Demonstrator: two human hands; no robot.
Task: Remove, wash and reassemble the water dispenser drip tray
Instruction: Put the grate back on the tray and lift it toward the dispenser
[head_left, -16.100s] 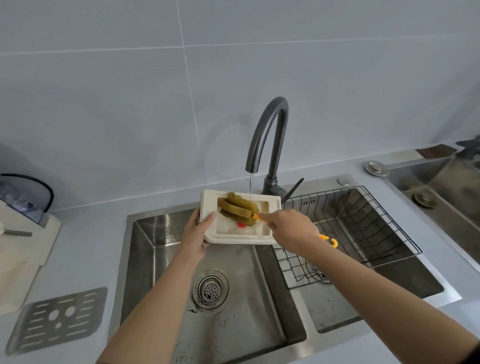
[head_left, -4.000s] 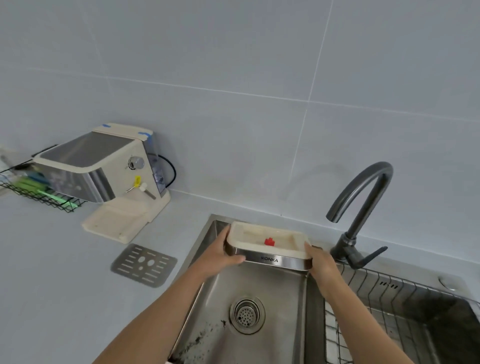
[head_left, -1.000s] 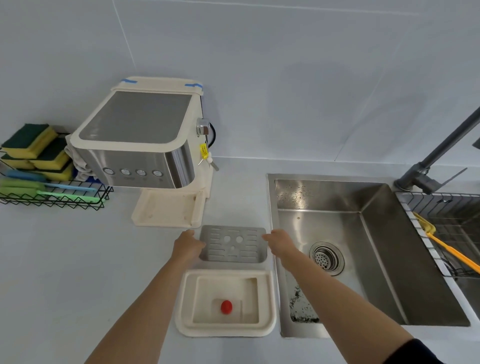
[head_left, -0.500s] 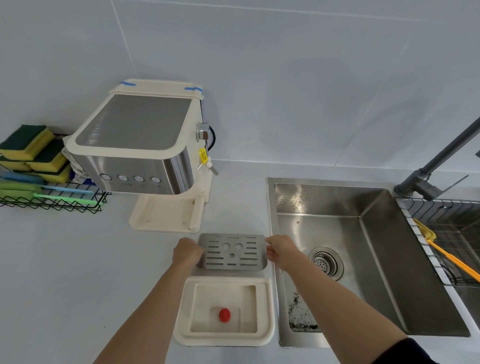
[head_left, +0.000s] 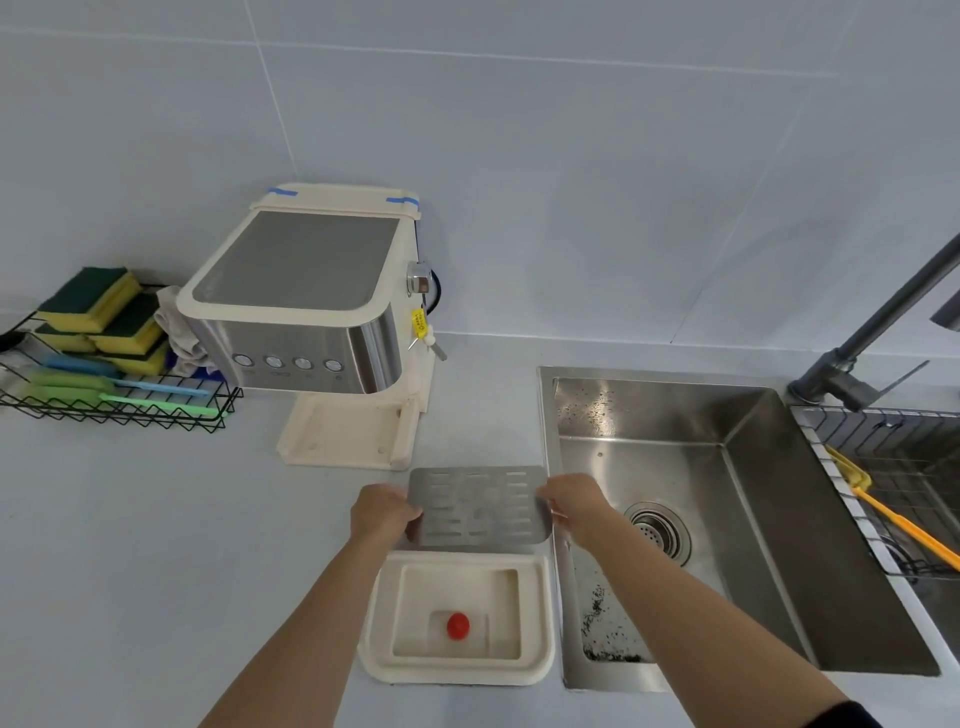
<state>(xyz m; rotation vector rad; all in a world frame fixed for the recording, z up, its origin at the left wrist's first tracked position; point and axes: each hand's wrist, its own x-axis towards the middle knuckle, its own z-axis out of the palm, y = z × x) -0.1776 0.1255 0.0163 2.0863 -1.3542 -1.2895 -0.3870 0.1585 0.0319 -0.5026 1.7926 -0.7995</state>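
Hands first: our left hand (head_left: 382, 514) and right hand (head_left: 574, 506) pinch opposite edges of the metal grate (head_left: 478, 506), holding it just above the cream drip tray (head_left: 457, 670) on the counter (head_left: 156, 545) beside the sink (head_left: 779, 519).

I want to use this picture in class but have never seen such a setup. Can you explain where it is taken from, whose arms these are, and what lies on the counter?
A camera worn on a person's head looks down at their own arms. The left hand and right hand hold a slotted metal grate by its two ends, above a cream drip tray with a red float. Behind stands the water dispenser, beside a wire rack of sponges. The sink lies to the right.
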